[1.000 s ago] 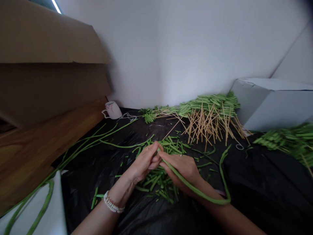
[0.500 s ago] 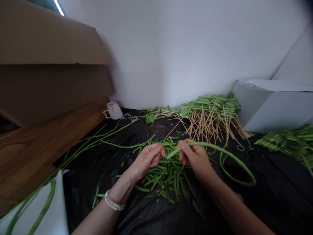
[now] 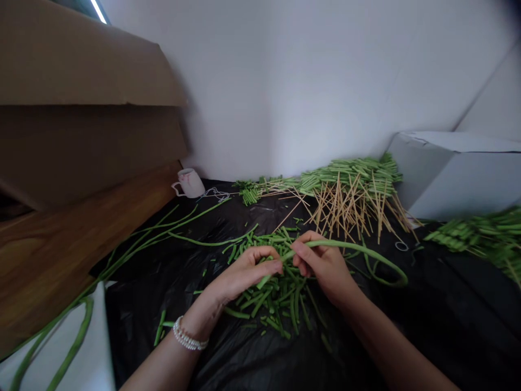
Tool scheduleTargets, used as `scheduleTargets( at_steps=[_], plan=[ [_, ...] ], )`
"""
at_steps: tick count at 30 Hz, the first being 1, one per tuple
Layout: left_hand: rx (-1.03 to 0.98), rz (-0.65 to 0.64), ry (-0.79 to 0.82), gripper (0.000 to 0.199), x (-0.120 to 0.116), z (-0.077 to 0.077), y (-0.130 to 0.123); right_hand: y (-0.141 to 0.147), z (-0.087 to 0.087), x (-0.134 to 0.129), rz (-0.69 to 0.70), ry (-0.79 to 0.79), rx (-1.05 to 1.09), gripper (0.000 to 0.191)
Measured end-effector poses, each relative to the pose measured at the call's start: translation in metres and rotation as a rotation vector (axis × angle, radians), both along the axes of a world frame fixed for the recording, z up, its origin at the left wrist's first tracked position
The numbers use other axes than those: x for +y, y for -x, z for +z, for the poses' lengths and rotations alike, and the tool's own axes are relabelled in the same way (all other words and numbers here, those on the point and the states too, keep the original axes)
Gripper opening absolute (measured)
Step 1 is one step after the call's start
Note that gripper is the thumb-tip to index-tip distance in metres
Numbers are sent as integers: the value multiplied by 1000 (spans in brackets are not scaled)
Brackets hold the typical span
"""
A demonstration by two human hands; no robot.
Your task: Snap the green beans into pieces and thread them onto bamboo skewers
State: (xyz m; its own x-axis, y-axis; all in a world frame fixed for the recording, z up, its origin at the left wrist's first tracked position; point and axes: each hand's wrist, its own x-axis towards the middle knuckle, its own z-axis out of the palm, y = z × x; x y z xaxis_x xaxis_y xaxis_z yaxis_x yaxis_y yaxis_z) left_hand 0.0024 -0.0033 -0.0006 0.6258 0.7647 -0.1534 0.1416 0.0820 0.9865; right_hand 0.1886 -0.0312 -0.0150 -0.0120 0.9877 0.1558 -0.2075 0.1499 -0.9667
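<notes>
One long green stem [image 3: 366, 251] runs between my hands and loops out to the right. My right hand [image 3: 319, 260] pinches it between thumb and fingers. At its near end, my left hand [image 3: 252, 269] has thumb and fingers closed around the stem, whose tip shows below the thumb. Under both hands lies a pile of short cut green pieces [image 3: 280, 309] on black plastic sheeting [image 3: 236, 358]. A pearl bracelet [image 3: 188, 334] circles my left wrist.
Bundled green pieces on wooden sticks [image 3: 345, 206] lie along the wall, with more green bundles [image 3: 484, 233] at right. A white mug [image 3: 190, 183] stands at back left. Long stems [image 3: 134, 250] stretch leftward. A cardboard box [image 3: 89, 60] and a white box [image 3: 459, 174] flank the area.
My left hand has closed on the near end of the stem, its thumb now lower. The stem has shifted left through my right hand, and its loop at right is smaller.
</notes>
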Motion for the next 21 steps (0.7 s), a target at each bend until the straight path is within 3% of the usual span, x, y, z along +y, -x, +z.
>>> scheduleTargets(
  at_steps=[4,8,13,17,21],
  plan=[
    [20,-3,-108,33,1,-2,-2,2,2,-2,-53,-43,-84,27],
    [-62,85,-40,33,3,-9,-3,1,4,-4,-149,-125,-207,24],
    [-211,166,32,33,3,-15,-7,7,2,-13,-310,-455,-467,11],
    [-276,188,9,33,4,-18,-10,16,-8,-16,-296,-725,-594,30],
    [-317,200,23,34,3,-20,-13,19,-19,-13,-316,-877,-738,45]
  ],
)
